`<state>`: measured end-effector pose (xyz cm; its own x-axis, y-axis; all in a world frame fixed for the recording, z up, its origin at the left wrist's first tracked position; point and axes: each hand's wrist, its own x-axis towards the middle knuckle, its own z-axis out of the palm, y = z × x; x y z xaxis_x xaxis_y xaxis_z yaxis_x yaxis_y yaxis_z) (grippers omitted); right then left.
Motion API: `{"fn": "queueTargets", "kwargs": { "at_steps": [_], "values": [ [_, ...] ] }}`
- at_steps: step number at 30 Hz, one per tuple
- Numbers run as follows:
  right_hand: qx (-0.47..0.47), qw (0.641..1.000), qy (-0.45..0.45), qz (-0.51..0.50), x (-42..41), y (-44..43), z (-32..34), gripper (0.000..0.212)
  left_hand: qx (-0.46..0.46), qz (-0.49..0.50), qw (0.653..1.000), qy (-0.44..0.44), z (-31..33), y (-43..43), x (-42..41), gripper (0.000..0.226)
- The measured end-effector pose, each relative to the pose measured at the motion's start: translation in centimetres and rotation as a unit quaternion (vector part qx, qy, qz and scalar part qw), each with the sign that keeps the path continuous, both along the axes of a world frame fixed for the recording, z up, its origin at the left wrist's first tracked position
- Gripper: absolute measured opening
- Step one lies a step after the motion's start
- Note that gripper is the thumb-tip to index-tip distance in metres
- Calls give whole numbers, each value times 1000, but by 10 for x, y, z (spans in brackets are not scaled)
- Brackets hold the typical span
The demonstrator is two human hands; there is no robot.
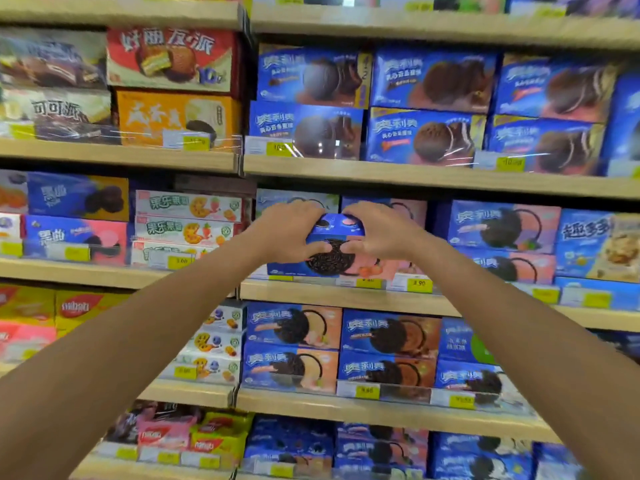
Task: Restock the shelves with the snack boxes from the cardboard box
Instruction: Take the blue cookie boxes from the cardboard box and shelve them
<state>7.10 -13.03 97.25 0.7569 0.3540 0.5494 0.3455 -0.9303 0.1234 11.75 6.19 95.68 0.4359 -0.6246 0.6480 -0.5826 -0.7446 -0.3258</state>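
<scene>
A blue and pink cookie box (335,258) with a dark sandwich cookie on its front sits at the front of the middle shelf (346,299). My left hand (289,233) grips its left end, thumb on the front and fingers curled over the top. My right hand (382,232) grips the right end the same way. Similar blue boxes (502,226) stand behind and to the right of it. The cardboard box is not in view.
Wooden shelves filled with snack boxes rise above and below, with yellow price tags (419,284) along their edges. White fruit-cookie boxes (188,220) stand to the left, and red and orange pie boxes (169,60) higher up.
</scene>
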Motion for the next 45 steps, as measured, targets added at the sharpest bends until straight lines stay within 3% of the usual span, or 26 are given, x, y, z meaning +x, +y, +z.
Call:
{"fn": "queueTargets", "kwargs": {
  "at_steps": [7,17,23,31,37,43,45],
  "values": [
    [-59,986,-148,-51,18,-41,16,53,-34,2,995,-92,21,-51,23,64],
    [-120,969,-191,-105,65,-92,-8,67,-61,11,989,-138,-1,-105,74,60],
    [-85,957,-250,-121,95,-112,-16,65,-62,16,986,-155,2,-130,100,60],
    [-55,952,-270,-137,128,-128,-22,59,-70,15,990,-124,5,-151,133,69],
    [-24,956,-265,-126,138,-130,-21,57,-67,30,996,-54,16,-155,143,77],
    [17,969,-223,-109,138,-129,-16,54,-217,21,973,-71,-5,-138,145,72],
    [17,969,-218,-114,138,-129,-15,54,-298,-1,954,-25,-17,-133,147,76]
  ]
}}
